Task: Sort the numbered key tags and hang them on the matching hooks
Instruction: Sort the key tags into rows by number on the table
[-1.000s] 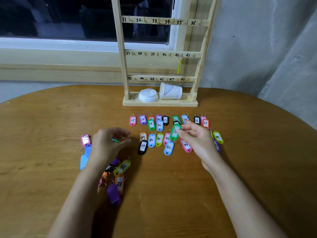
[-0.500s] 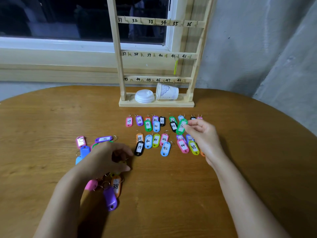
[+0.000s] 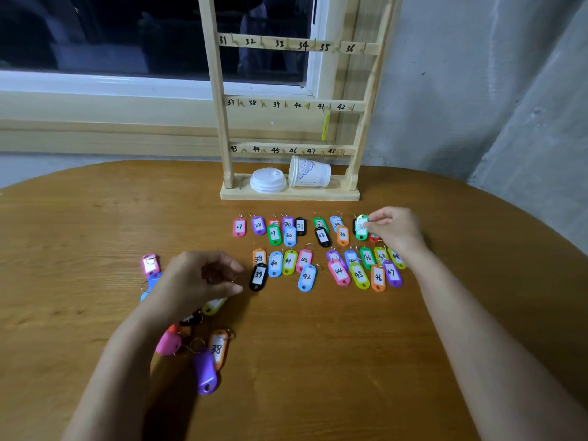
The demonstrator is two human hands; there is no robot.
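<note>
The right hand [image 3: 394, 232] pinches a green key tag [image 3: 361, 227] by its edge, low at the far row of sorted tags [image 3: 321, 246], which lie in two rows left of that hand. The left hand [image 3: 197, 281] curls over the unsorted pile [image 3: 203, 348]; whether it grips a tag I cannot tell. Beyond both hands stands the wooden hook rack [image 3: 291, 105], one yellow-green tag [image 3: 325, 127] hanging near hook 41.

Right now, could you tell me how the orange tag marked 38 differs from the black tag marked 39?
The orange 38 tag lies near the person among the unsorted pile; the black 39 tag sits in the sorted rows. The 38 tag's ring touches other tags' rings; the 39 tag overlaps an orange tag behind it. Both lie flat, labels up, unhung.
</note>
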